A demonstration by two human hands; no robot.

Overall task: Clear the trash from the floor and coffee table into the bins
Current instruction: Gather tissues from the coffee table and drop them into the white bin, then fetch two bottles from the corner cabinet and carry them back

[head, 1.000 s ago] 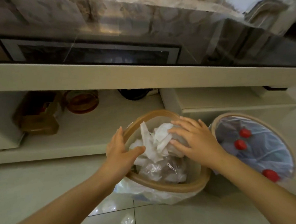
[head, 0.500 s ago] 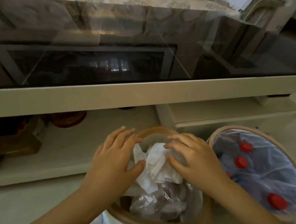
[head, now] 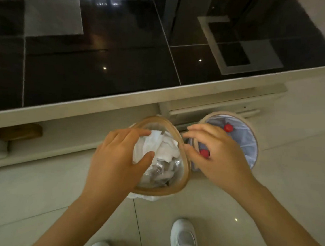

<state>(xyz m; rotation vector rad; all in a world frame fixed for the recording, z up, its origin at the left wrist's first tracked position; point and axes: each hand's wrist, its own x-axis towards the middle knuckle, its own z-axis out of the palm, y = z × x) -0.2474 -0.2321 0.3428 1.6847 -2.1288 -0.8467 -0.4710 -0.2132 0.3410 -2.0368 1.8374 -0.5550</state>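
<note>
Two round bins with wooden rims stand side by side on the floor. The left bin is full of crumpled white paper over clear plastic wrap. My left hand is over it, thumb and fingers closed on the paper wad. The right bin has a bluish liner and holds bottles with red caps. My right hand hovers over the gap between the bins, fingers apart and curled, holding nothing.
The coffee table's black glass top fills the upper view, its pale edge just beyond the bins. A lower shelf holds a brown object. My white shoes stand on the glossy tiles close behind the bins.
My view rose and tilted down over the bins. My right hand left the paper and moved right toward the second bin. My left hand shifted onto the paper wad.
</note>
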